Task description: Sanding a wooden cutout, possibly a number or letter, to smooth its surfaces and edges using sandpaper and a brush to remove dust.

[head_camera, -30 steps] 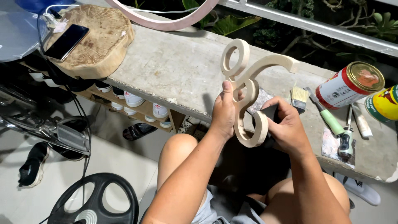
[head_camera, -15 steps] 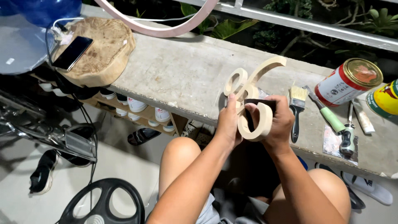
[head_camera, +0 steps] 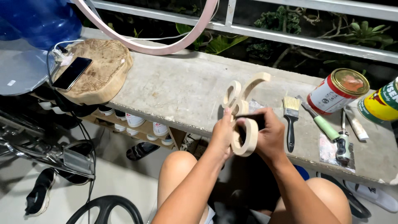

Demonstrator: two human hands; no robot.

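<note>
Head view: left hand [head_camera: 221, 135] grips the looping pale wooden cutout [head_camera: 241, 112] over the knees, fingers clamped on its edge. Right hand [head_camera: 269, 135] presses a dark block [head_camera: 252, 123] against it. Beyond, on the concrete ledge [head_camera: 178, 91], lie a paintbrush [head_camera: 291, 118] and red can [head_camera: 338, 91].

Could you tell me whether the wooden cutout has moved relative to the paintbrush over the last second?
Yes. The wooden cutout, held by both hands, has tilted so its long arm leans toward the paintbrush on the concrete ledge.
</note>
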